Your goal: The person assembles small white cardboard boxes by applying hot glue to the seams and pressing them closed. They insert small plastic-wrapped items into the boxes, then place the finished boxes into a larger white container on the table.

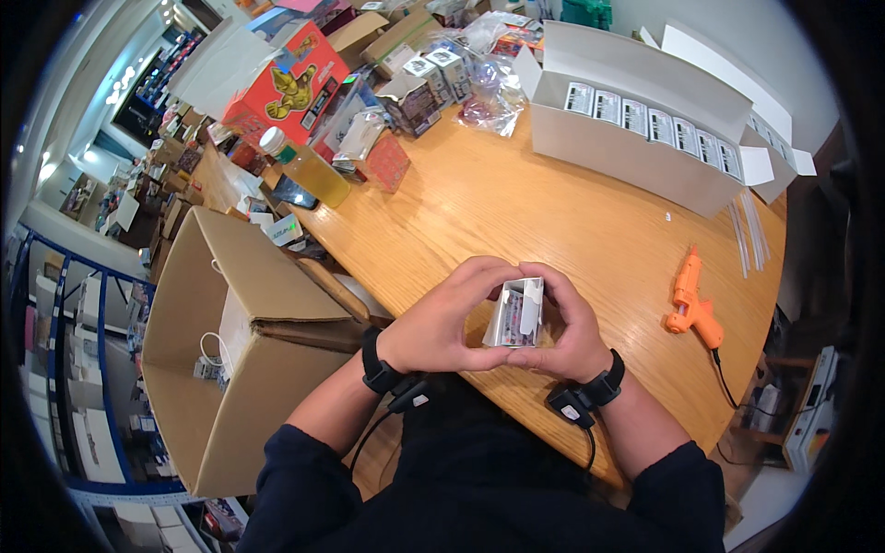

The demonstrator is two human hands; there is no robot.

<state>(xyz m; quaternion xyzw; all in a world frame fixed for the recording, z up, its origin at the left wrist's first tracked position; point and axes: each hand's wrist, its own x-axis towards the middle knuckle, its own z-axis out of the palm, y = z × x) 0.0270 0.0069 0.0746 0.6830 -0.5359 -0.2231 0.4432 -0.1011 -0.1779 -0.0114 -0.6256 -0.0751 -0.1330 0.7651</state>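
Between my two hands is a small white cardboard box, its top end uncovered. A patterned packet shows inside it. My left hand curves around the box's left side, and my right hand curves around its right side. Fingertips meet at the far edge and the thumbs come together at the near edge. The hands hold the box over the front edge of the wooden table. Its lower part is hidden from this angle. Each wrist wears a black strap with a cabled module.
An orange hot glue gun lies right, near clear glue sticks. Behind stands a long white carton with a row of small boxes. Left are a large open cardboard box, a bottle of yellow liquid and a red box.
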